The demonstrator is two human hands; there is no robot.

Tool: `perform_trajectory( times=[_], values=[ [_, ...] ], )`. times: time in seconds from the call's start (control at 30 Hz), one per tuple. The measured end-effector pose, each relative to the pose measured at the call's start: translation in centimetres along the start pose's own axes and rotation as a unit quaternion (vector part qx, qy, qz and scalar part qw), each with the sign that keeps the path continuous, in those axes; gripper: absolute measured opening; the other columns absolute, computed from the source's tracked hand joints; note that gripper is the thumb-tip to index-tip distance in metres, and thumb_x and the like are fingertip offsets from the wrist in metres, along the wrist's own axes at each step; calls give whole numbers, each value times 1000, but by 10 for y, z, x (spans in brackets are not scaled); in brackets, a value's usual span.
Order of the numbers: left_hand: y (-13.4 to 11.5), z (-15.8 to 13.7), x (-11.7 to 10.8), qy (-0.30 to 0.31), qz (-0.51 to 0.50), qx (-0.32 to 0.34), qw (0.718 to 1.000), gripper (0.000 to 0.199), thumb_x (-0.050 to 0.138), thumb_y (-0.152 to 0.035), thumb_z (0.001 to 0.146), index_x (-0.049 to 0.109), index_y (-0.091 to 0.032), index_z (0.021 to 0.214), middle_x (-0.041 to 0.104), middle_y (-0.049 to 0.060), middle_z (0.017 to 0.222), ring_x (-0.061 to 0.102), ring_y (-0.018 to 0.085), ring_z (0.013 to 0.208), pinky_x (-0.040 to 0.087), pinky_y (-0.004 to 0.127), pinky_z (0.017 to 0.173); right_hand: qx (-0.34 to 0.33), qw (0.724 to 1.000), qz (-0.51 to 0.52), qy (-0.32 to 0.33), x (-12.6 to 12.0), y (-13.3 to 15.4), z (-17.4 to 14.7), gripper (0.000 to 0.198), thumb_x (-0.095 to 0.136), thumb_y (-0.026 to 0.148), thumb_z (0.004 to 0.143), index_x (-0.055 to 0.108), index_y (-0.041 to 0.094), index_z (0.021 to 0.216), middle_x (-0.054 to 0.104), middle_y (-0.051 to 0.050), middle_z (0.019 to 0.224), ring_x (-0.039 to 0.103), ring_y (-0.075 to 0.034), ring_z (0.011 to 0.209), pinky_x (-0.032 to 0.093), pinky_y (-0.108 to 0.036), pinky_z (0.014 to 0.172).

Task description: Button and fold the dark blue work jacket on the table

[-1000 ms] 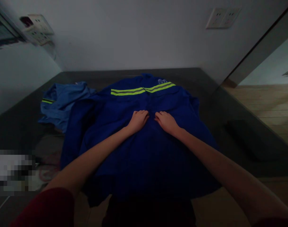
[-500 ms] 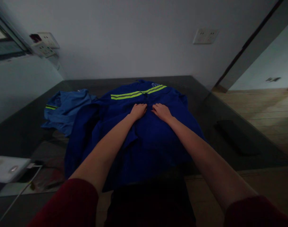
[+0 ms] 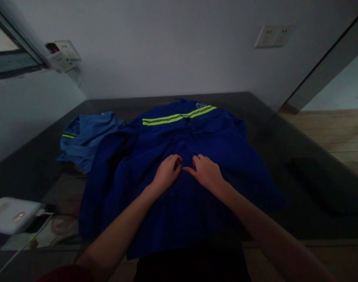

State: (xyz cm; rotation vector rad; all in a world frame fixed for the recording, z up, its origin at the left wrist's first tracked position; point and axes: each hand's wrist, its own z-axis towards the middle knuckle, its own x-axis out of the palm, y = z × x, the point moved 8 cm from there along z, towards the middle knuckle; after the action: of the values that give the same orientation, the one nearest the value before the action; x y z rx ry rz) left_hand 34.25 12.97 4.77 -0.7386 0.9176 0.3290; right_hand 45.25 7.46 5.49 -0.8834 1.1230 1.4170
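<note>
A dark blue work jacket point(image 3: 155, 145) lies front side up, with a yellow-green and grey reflective stripe across its chest and a small white logo near the collar. Both hands are at the middle of its front closure, a small gap apart. My left hand point(image 3: 168, 171) has its fingers and thumb curled in on the cloth by the closure. Opposite it, my right hand point(image 3: 207, 171) rests on the jacket, its thumb stretched toward the left hand and apart from its bent fingers. The fingertips and the closure between them are dark and partly hidden.
A lighter blue garment point(image 3: 90, 135) lies crumpled at the left of the dark table point(image 3: 240, 102). A white device point(image 3: 13, 213) with a cable sits front left. A flat black object point(image 3: 322, 184) lies at the right. Wall sockets point(image 3: 274, 36) are behind.
Both hands have moved down the jacket front toward me, from just below the stripe to mid-front. Their fingers look more bent now. The camera view has shifted slightly.
</note>
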Motion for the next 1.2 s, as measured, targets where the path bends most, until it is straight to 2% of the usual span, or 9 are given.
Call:
perform_trajectory(
  times=[0.13, 0.37, 0.53, 0.63, 0.73, 0.87, 0.97, 1.03, 1.2],
  values=[
    [-2, 0, 8, 11, 32, 11, 999, 23, 49, -10, 84, 55, -20, 104, 60, 4, 97, 57, 18, 91, 45, 32, 81, 21, 999, -29, -3, 7, 1, 3, 42, 49, 54, 87, 55, 15, 100, 59, -12, 103, 56, -27, 93, 44, -34, 68],
    [-4, 6, 10, 26, 42, 2, 999, 11, 54, -19, 85, 55, -19, 96, 60, 3, 91, 56, 20, 88, 43, 33, 78, 20, 1000, 13, 19, 9, -7, 1, 14, 50, 24, 85, 54, 17, 97, 60, -8, 98, 55, -23, 91, 44, -32, 72],
    [-1, 9, 13, 32, 37, -9, 999, 9, 56, -24, 85, 55, -18, 93, 58, 2, 83, 55, 19, 82, 41, 31, 73, 29, 996, 82, 14, 8, -15, 2, 21, 46, 14, 83, 55, 17, 101, 63, -7, 99, 57, -21, 93, 42, -30, 73],
    [0, 12, 15, 43, 28, -18, 998, 7, 56, -26, 85, 56, -19, 89, 58, 0, 78, 55, 17, 77, 39, 30, 69, 42, 989, 132, 49, 8, -20, 1, 25, 46, 11, 82, 57, 18, 103, 65, -6, 97, 60, -20, 90, 41, -29, 71],
    [-2, 12, 16, 50, 26, -17, 998, 7, 55, -26, 86, 57, -20, 89, 59, -1, 77, 55, 17, 76, 38, 29, 69, 43, 978, 187, 82, 6, -25, 1, 26, 49, 10, 81, 61, 19, 102, 67, -4, 92, 61, -17, 82, 40, -27, 68],
    [-2, 12, 17, 47, 48, -17, 998, 8, 56, -27, 85, 57, -21, 91, 59, 0, 78, 55, 18, 77, 37, 29, 68, 42, 970, 226, 83, 4, -28, 2, 22, 53, 11, 81, 62, 21, 98, 65, -1, 83, 59, -14, 74, 39, -25, 64],
    [-3, 11, 16, 47, 40, -12, 998, 5, 54, -24, 87, 57, -21, 89, 59, 0, 79, 55, 18, 79, 38, 30, 70, 33, 979, 188, 77, 9, -21, 0, 14, 61, 23, 81, 60, 21, 95, 64, -1, 84, 60, -16, 76, 38, -26, 62],
    [-4, 11, 15, 43, 24, -8, 999, 5, 52, -22, 87, 57, -21, 88, 59, 0, 79, 55, 17, 79, 38, 30, 71, 23, 987, 151, 59, 11, -14, -3, 21, 66, 31, 80, 57, 21, 95, 64, -2, 90, 60, -18, 83, 39, -27, 64],
    [-5, 8, 11, 39, -27, -1, 999, 7, 49, -21, 88, 56, -20, 86, 59, -1, 79, 55, 15, 75, 38, 27, 68, 20, 994, 100, 23, 11, -7, -6, 22, 63, 32, 83, 54, 21, 100, 64, -4, 98, 61, -20, 89, 42, -29, 66]
  ],
)
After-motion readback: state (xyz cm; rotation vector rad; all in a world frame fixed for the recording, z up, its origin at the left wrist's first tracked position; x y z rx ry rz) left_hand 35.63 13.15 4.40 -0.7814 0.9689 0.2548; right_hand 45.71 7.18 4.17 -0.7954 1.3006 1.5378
